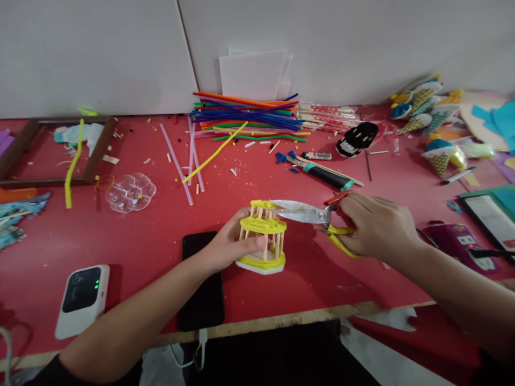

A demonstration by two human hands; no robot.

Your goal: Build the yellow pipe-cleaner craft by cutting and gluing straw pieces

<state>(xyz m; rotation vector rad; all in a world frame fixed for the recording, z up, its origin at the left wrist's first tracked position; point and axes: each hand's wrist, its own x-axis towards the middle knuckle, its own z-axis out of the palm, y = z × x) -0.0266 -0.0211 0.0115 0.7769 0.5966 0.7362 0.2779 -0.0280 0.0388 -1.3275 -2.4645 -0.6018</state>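
Observation:
My left hand (233, 241) grips a small yellow tiered craft model (263, 225) by its left side, above the red table. Yellow fuzzy rings and short wooden sticks make up its tiers, on a white base. My right hand (372, 225) is closed round the red and yellow handles of a pair of scissors (306, 212). The scissor blades point left, their tips at the top yellow ring of the model; whether they touch it I cannot tell. Under my left wrist lies a black phone (201, 305) with a white cable plugged in.
Coloured pipe cleaners (245, 118) lie in a pile at the back. A black craft model (357, 139) and a utility knife (328, 176) are beyond the scissors. To the left are a wooden frame (98, 147), a clear flower-shaped tray (131, 193) and a white device (82, 300).

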